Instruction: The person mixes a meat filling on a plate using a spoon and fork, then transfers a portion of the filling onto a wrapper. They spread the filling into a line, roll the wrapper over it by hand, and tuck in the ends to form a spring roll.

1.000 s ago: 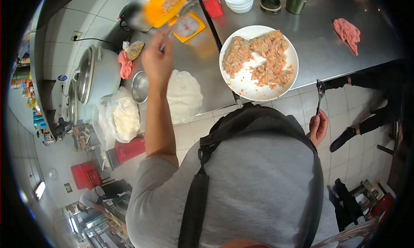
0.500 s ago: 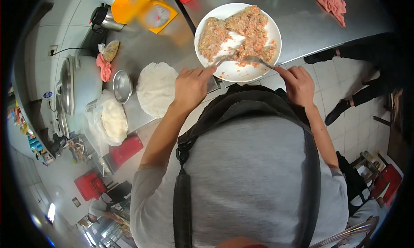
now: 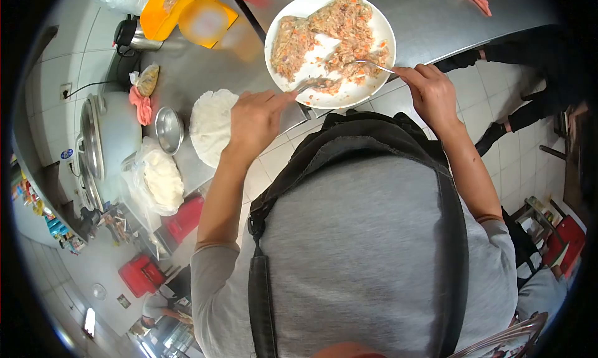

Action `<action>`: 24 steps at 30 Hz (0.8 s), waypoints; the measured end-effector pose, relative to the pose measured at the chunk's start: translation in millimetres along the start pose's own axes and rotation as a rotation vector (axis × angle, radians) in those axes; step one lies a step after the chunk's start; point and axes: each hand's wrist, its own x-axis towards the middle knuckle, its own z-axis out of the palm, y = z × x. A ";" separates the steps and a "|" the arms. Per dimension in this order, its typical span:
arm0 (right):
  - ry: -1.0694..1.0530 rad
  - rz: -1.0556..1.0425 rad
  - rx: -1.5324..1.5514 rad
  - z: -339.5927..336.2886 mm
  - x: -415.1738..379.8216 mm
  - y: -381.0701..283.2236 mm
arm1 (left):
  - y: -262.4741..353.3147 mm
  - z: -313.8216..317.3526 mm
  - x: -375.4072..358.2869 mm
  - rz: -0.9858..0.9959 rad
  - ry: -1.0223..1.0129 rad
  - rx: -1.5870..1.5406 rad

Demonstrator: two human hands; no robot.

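Note:
A white plate carries a ground filling flecked with orange bits, spread in clumps with bare patches between. My left hand is closed around the handle of a metal fork, whose head meets a small portion of filling near the plate's front left. From the right, my right hand pinches the handle of a metal spoon; its bowl rests in the filling at the plate's right side. A thin round sheet of dough lies just left of my left hand.
Left of the dough sheet are a metal bowl and a bagged lump of dough. A yellow scale, a metal jug and a pink cloth stand farther back. Another person's legs show at right.
The fork has moved left with a bit of filling, away from the spoon. The spoon has shifted slightly up within the plate. The whole view has shifted a little.

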 end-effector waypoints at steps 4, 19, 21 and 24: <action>0.004 0.030 -0.012 -0.1 -3.5 2.4 | 7.9 4.3 11.0 0.030 0.121 0.000; -0.250 0.058 0.291 -30.2 -1.6 -15.0 | 11.4 1.8 0.4 -0.461 -0.195 -0.115; -0.282 0.065 0.219 -31.7 -0.6 -13.2 | 5.9 10.9 2.3 -0.296 -0.168 -0.310; -0.237 0.032 0.309 -42.5 1.3 -9.4 | -0.1 23.6 18.4 -0.370 -0.318 -0.855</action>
